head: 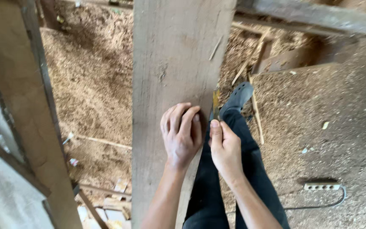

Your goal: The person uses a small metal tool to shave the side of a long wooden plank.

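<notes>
- Plank (170,85), wide and grey-brown, runs away from us down the middle of the view, its near end out of the bottom of the picture, sawdust floor (339,118) beneath.
- Our left hand (181,135) lies flat on the plank's face near its right edge, fingers curled loosely together and pressing down, gripping nothing.
- Our right hand (224,148) sits just beside that edge, thumb and fingers pinched shut on a thin blade-like tool (215,104), yellowish, standing against the plank's right edge. We cannot tell what kind of tool it is.
- Dark trouser leg and grey shoe (238,96) show past the edge, right under the tool.
- White power strip (321,186) with cable lies on the sawdust toward the lower right, well apart.
- Judgement: work goes best with the left hand keeping steady weight on the face, knuckles back from the tool line, and the tool held square to the edge; foot is better drawn clear.
</notes>
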